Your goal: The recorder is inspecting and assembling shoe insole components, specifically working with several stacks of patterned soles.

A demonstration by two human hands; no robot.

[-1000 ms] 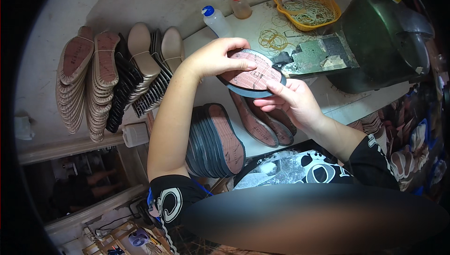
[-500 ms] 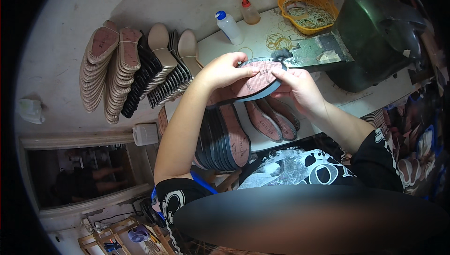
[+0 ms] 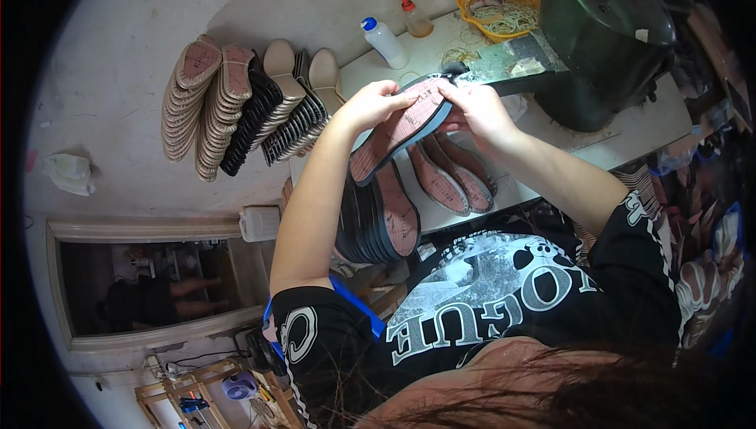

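Observation:
Between both hands is a shoe insole (image 3: 391, 131) with a pinkish printed face and a dark, blue-grey edge. It lies tilted, one end toward me and the other at a small black part (image 3: 454, 70) on the green machine's arm (image 3: 512, 66). My left hand (image 3: 372, 107) grips its left edge, thumb on the pink face. On the right edge, my right hand (image 3: 484, 116) pinches near the far end, fingers underneath partly hidden. Just below the hands, several loose pink insoles (image 3: 447, 179) lie on the white table beside a row of dark-edged insoles (image 3: 400, 220).
Bundled beige and black insoles (image 3: 189, 114) line up by the wall. On the table stand a blue-capped bottle (image 3: 384, 43), a red-tipped bottle (image 3: 414, 18) and a yellow basket (image 3: 498, 8) of rubber bands. A green machine body (image 3: 602, 43) stands at the right.
The insole has turned, its near end swinging downward toward me, and both hands have turned with it. The whole view has shifted slightly, showing more of my shirt.

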